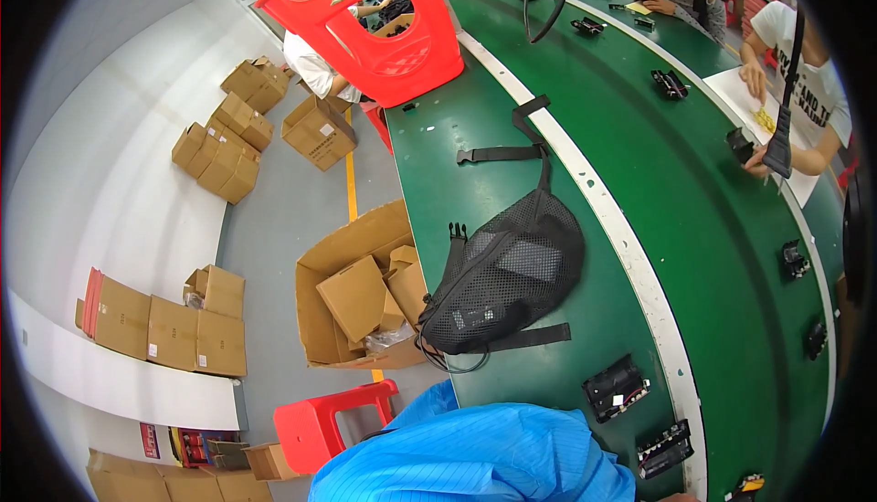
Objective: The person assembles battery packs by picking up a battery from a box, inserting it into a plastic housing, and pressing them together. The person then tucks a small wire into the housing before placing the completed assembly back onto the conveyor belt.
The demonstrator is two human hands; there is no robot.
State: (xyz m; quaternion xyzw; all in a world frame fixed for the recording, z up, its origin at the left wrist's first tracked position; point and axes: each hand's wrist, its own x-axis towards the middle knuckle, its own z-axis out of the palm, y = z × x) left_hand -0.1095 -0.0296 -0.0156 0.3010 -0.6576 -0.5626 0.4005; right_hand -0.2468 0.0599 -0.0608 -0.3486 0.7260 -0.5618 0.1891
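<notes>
Bag (507, 283): black open-weave mesh cloth, matt, with flat woven straps (507, 152) and hard plastic buckles. Belt (639, 182): green, smooth, slightly glossy, edged by a white strip (630, 255) of smooth finish. Parts (615, 387) on the belt: black moulded plastic, faintly shiny. Stools (384, 18): red plastic, glossy. Boxes (356, 296): brown corrugated cardboard, matt and rough. Sleeve (475, 461): blue cloth, thin, creased, with fine stripes. Floor (274, 228): grey, smooth, dull sheen
</notes>
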